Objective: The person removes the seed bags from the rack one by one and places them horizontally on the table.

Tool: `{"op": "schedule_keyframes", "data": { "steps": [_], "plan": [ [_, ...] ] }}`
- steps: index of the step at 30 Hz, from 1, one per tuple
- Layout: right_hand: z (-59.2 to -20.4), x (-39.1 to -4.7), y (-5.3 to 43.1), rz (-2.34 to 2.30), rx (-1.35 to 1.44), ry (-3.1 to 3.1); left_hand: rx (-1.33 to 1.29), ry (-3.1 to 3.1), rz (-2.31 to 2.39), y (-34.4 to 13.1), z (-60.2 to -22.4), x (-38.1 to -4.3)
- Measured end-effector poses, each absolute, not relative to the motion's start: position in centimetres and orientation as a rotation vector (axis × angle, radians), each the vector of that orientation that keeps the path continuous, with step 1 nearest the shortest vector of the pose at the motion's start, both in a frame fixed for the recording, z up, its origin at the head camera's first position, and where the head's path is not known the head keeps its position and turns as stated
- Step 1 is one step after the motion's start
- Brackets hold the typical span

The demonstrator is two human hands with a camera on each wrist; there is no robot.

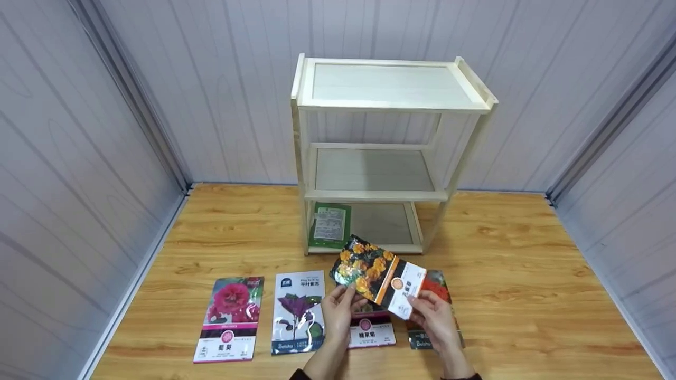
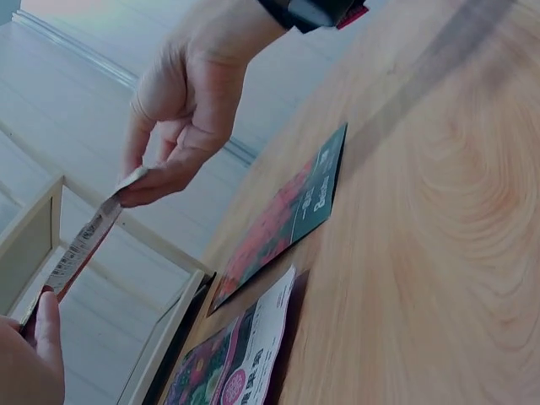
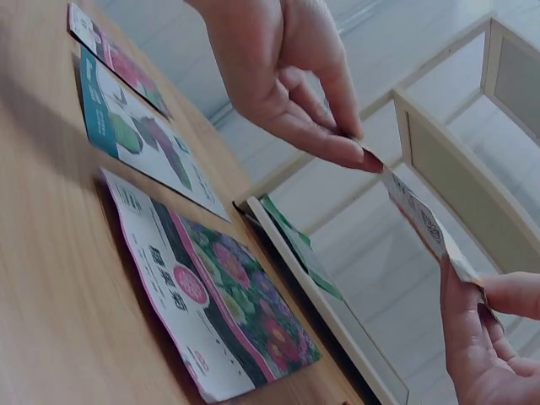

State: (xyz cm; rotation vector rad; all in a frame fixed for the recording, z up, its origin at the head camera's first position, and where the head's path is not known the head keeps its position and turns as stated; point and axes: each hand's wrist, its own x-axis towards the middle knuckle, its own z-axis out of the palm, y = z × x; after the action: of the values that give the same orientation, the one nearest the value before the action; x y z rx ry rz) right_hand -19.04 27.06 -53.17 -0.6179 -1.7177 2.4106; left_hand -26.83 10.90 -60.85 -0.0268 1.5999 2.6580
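Both hands hold one seed packet [image 1: 377,274] with orange flowers on a black ground and a white label end, raised and tilted above the table. My left hand [image 1: 339,311] pinches its left edge, my right hand [image 1: 435,319] its label end. In the right wrist view the packet [image 3: 418,215] shows almost edge-on between the fingers. Beneath lies a packet with a pink-and-white label [image 1: 369,335], partly hidden by the hand and the held packet. A red-flower packet [image 1: 435,285] lies partly behind my right hand.
A purple-flower packet [image 1: 297,311] and a pink-flower packet [image 1: 229,316] lie at the left. Behind stands a three-tier pale wooden shelf [image 1: 375,196]. On its bottom tier, at the left, lies a green packet [image 1: 331,224]. Panelled walls [image 1: 237,95] enclose the wooden table [image 1: 517,295].
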Motion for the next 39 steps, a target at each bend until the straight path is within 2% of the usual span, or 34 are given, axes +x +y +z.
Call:
{"op": "schedule_keyframes", "data": {
  "steps": [2,5,10,17,26,34,39],
  "plan": [
    [-53.0,-18.8,26.8,2.456,-0.593,-1.716,-0.057,1.615,2.639,10.9,-62.0,-27.7],
    [-52.9,-18.7,26.7,2.519,-0.518,-1.740,0.002,1.650,2.624,10.4,-61.8,-28.0],
    [-53.0,-18.9,27.6,2.610,-0.395,-1.793,0.146,1.650,2.593,9.1,-57.6,-26.7],
    [-53.4,-19.7,30.2,2.748,-0.390,-1.849,-0.008,1.691,2.303,8.0,-53.1,-25.4],
    [-53.3,-20.3,30.8,2.736,-0.256,-1.989,0.075,1.680,2.103,7.7,-52.8,-25.1],
    [-53.3,-19.7,29.4,2.431,-0.305,-2.132,0.124,1.761,2.049,7.7,-53.1,-25.1],
    [-53.4,-19.1,28.5,2.177,-0.400,-2.202,0.152,1.830,2.071,7.6,-51.8,-24.7]
  ]
}}
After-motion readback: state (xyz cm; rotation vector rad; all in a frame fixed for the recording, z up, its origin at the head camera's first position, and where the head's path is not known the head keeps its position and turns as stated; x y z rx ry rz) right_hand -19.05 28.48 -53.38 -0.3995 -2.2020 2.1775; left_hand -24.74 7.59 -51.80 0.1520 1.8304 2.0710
